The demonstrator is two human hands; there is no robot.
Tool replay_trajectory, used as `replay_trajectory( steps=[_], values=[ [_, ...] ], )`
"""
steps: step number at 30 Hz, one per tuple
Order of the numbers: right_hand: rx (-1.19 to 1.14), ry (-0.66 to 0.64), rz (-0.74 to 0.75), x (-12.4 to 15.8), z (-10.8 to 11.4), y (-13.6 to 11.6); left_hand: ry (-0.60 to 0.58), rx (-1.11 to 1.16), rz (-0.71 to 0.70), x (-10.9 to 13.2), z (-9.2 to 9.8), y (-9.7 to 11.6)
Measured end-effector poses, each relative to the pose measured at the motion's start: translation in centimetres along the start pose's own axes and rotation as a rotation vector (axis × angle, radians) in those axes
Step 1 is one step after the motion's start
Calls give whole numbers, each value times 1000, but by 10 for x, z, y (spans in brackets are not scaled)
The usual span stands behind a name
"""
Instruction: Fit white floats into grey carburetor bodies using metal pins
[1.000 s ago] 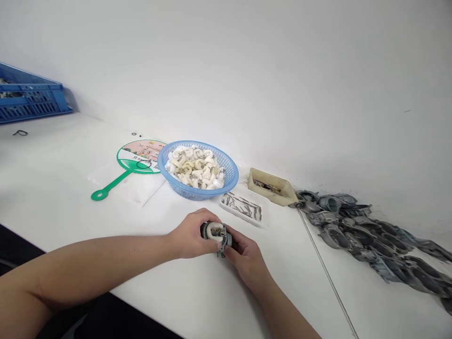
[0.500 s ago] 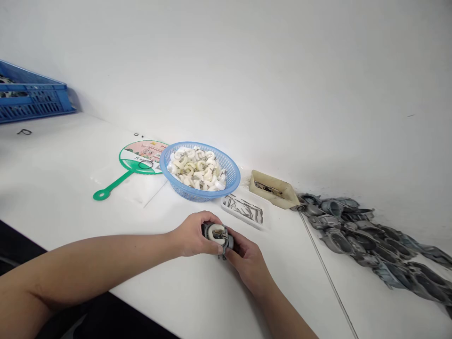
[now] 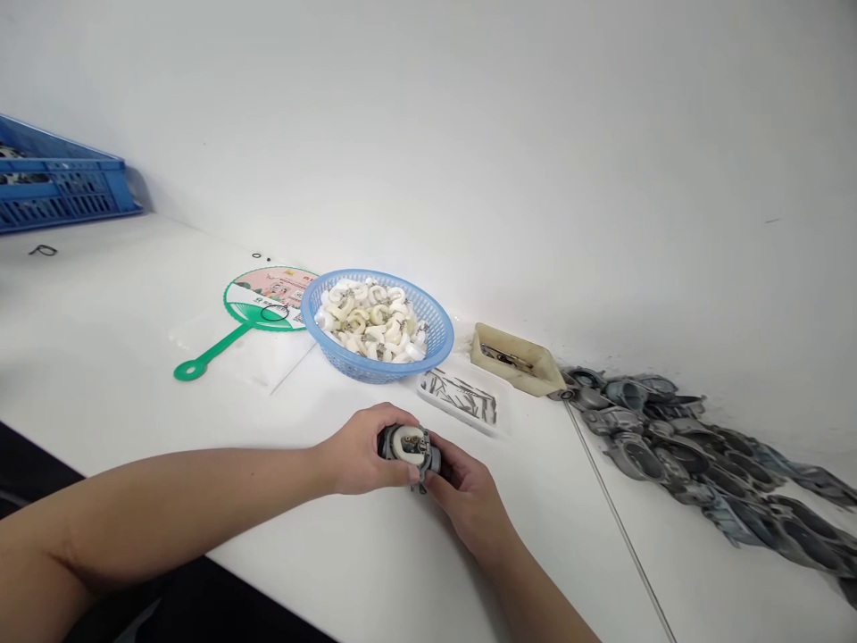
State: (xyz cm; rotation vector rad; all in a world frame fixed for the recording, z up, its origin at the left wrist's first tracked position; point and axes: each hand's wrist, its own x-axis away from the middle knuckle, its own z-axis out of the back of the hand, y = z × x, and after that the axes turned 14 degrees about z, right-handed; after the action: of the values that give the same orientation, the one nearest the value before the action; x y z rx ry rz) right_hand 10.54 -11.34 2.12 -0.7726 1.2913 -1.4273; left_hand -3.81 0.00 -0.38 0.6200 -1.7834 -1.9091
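Between my two hands is a grey metal carburetor-like body, held just over or on the white table. A white C-shaped plastic float sits in its upturned face, with small brass-coloured parts in the middle. My left hand wraps the body from the left, its thumb lying along the near edge of the float. On the right side, my right hand grips the body with thumb and fingers. Both palms hide much of the body's sides.
Beyond my hands stands a blue basket heaped with white floats. Next to it are a white tray of thin metal pins and a beige bin. Grey metal housings pile up at right. A green fan and blue crate lie left.
The whole view has shifted very slightly. Both hands keep their hold on the grey body, which stays in nearly the same place.
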Motion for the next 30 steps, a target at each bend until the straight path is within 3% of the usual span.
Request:
replay_trajectory(
  steps=[5, 15, 30],
  values=[
    [-3, 19, -2, 1, 1, 5, 5, -14, -38, 0, 1, -1],
    [-11, -43, 22, 0, 5, 7, 19, 18, 21, 1, -1, 0],
    [14, 19, -4, 1, 4, 12, 20, 31, 67, 0, -1, 2]
  ],
)
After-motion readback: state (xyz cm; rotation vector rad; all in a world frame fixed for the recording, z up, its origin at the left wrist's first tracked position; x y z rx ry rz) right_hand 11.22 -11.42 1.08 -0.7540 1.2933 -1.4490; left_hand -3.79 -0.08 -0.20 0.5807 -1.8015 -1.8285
